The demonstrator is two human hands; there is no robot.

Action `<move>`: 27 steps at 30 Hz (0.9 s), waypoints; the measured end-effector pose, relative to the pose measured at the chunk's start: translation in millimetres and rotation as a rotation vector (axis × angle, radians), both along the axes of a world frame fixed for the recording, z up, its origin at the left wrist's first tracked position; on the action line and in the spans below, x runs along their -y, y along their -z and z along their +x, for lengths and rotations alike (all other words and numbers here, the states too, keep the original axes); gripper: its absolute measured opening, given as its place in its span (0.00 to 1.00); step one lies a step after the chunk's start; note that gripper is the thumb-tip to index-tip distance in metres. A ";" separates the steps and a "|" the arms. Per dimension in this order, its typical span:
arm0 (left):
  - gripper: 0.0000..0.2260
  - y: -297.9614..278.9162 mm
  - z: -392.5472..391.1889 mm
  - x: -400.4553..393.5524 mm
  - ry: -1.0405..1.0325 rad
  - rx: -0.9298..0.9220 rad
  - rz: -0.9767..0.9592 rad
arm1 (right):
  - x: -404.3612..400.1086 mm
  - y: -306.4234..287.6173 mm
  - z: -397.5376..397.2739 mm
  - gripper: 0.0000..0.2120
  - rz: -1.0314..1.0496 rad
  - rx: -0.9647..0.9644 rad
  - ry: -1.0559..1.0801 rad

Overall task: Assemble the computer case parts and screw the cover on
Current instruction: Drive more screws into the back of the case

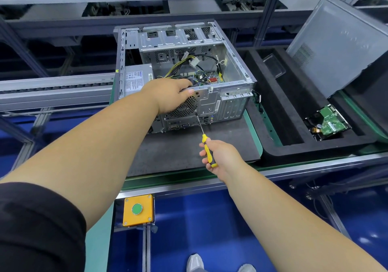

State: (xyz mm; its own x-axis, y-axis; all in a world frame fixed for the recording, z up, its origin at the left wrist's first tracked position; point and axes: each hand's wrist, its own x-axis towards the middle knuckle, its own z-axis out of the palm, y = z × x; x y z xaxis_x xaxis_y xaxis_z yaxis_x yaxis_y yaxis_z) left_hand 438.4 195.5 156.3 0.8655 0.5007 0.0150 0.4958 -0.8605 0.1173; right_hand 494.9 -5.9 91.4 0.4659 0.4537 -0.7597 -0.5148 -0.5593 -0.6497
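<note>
An open silver computer case [228, 66] lies on its side on a dark mat [178, 150], its rear panel facing me and cables and a board visible inside. My left hand [170, 95] grips the top rear edge of the case over the round fan grille [186, 106], thumb on the outside. My right hand [220, 156] holds a yellow-handled screwdriver [206, 148], whose tip touches the rear panel just below the grille. The grey side cover [340, 47] leans upright at the far right, apart from the case.
A black foam tray [279, 108] to the right holds a hard drive with a green board [331, 122] and a clear plastic box [274, 65]. A yellow button box with a green button [137, 209] sits on the near frame. Aluminium conveyor rails [54, 89] run left.
</note>
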 end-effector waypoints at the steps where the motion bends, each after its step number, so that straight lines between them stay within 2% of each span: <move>1: 0.18 0.1 -0.1 0.0 0.001 0.000 -0.001 | 0.4 0.3 -0.3 0.17 -0.004 -0.024 0.002; 4: 0.18 0.3 -0.2 -0.3 0.001 0.000 -0.005 | 3.3 3.6 0.9 0.22 0.076 -0.143 0.055; 7: 0.19 0.4 0.4 -0.1 0.003 0.000 -0.004 | 5.4 7.1 2.3 0.20 0.162 -0.223 0.110; 11: 0.18 -0.1 -0.3 0.2 0.003 0.007 -0.001 | 5.2 11.2 -1.7 0.10 0.159 -0.078 0.102; 13: 0.18 -0.6 -0.6 0.3 0.003 0.007 -0.003 | 2.5 10.8 -2.8 0.11 0.101 0.027 0.075; 15: 0.18 -1.3 -0.3 0.9 0.000 0.004 -0.006 | -1.2 9.9 -3.5 0.12 0.062 0.051 0.061; 21: 0.18 -2.6 -0.4 1.8 -0.001 -0.005 -0.011 | -3.9 9.1 -7.5 0.18 0.070 -0.033 0.064; 25: 0.18 -3.5 -0.4 2.5 -0.003 -0.008 -0.013 | 2.2 14.0 -0.5 0.21 0.190 -0.289 0.156; 27: 0.19 -4.0 -0.6 2.7 -0.004 -0.008 -0.013 | 4.2 14.5 3.5 0.20 0.227 -0.337 0.166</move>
